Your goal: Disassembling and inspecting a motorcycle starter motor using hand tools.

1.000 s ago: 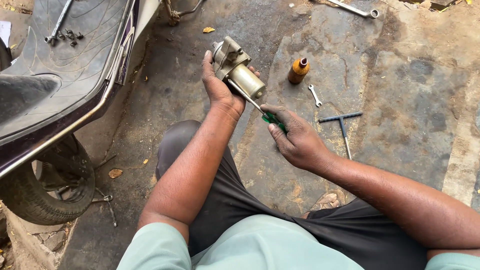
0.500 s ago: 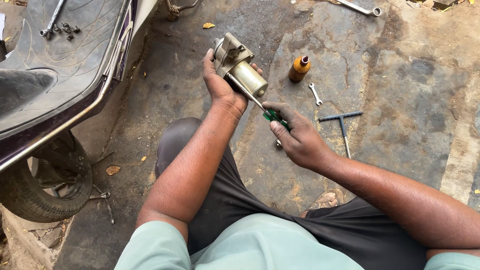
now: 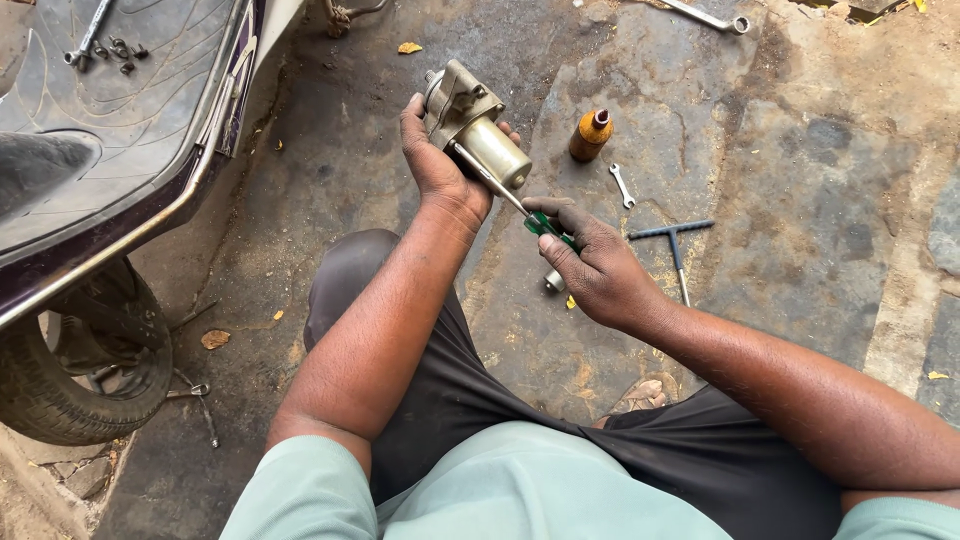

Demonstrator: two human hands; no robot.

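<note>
Up at arm's length from the head camera, left hand [image 3: 436, 160] wrapped around a small metal motor unit [image 3: 470, 130], palm behind it, fingers curled round its pale brass-coloured cylinder, lifted clear of the ground. Just below and to the right of that hand, right hand [image 3: 595, 268] closed around the green handle of a screwdriver [image 3: 512, 200], shaft slanting up-left with its tip against the motor unit's body. Beyond the right hand, on the stained concrete: a small brown bottle [image 3: 590, 135] standing upright, a little spanner [image 3: 622, 185] beside it, a T-handle wrench [image 3: 676, 250] lying flat just right of the knuckles. Close under the right hand, a small metal cylinder [image 3: 553, 281] on the floor. Far past both hands, near the top edge, a long ring spanner [image 3: 705, 16]. Left of the left forearm, a scooter footboard [image 3: 120, 120] with loose bolts and a tool on it, tyre [image 3: 85, 370] below.
</note>
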